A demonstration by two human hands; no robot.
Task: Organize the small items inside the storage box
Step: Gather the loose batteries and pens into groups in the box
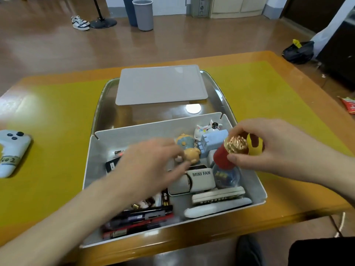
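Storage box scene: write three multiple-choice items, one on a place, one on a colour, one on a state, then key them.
1. Where does the grey lid lie?
A. on the tray beyond the storage box
B. on the floor
C. closed on the box

2. What colour is the bottle cap?
A. blue
B. gold
C. black

3. What is the right hand doing?
A. lying flat on the table
B. pinching the cap of the bottle
C. holding the white controller

Answers:
1 A: the lid rests flat behind the storage box, which stands open.
2 B: the cap shines gold above the red neck.
3 B: thumb and fingers close round the cap; the white controller lies untouched far left.
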